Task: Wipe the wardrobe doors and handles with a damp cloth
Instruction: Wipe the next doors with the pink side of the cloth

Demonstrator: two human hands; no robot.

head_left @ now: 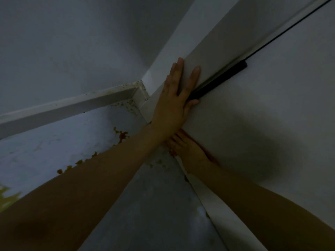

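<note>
The scene is dim. A white wardrobe door [253,124] fills the right side, with a long black handle [221,78] along its edge. My left hand [172,105] reaches across and lies flat over the corner of the neighbouring panel, fingers straight, thumb touching the door just below the handle's lower end. Beneath my left wrist, my right hand [190,151] presses a reddish cloth [211,157] against the door's lower edge. Only a thin strip of cloth shows beside the palm. My right fingertips are partly hidden by my left wrist.
A grey wall [72,42] stands at the upper left with a white skirting board [72,104] at its foot. The grey floor [145,205] carries orange-brown stains [121,134] near the corner. A yellow-green object [5,196] pokes in at the left edge.
</note>
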